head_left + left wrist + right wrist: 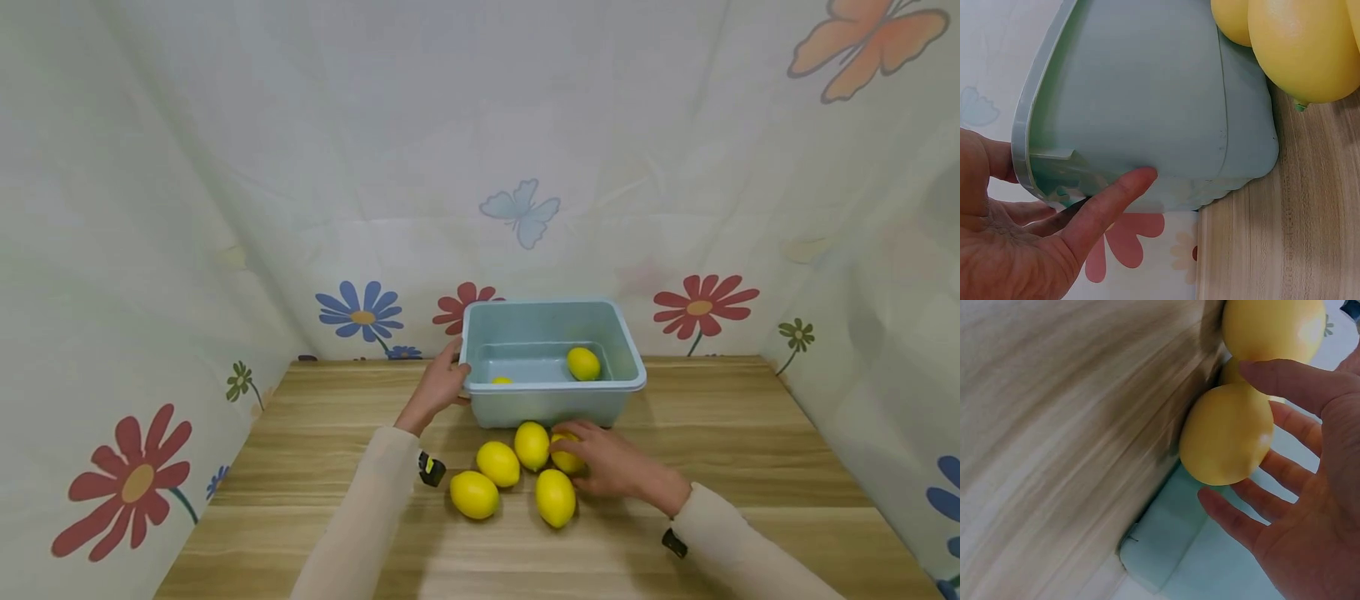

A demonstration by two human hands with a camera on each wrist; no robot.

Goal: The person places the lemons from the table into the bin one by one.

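Note:
A pale blue plastic bin (551,408) stands at the back of the table, with one lemon (583,364) in its right part and the top of another lemon (502,381) showing behind its front wall. My left hand (437,387) holds the bin's left end, the thumb (1138,181) against its wall and other fingers behind the rim. In front of the bin, my right hand (615,462) reaches over the rightmost lemon (1225,437), fingers spread beside and behind it. In the right wrist view, the thumb overlaps a nearer lemon (1272,328); contact there is unclear.
Several more lemons lie close together before the bin: one at the bin's front (532,446), one left of it (498,464), one farthest left (474,495) and one nearest me (556,498). A flower-printed curtain (517,150) hangs behind the wood-grain table (360,400).

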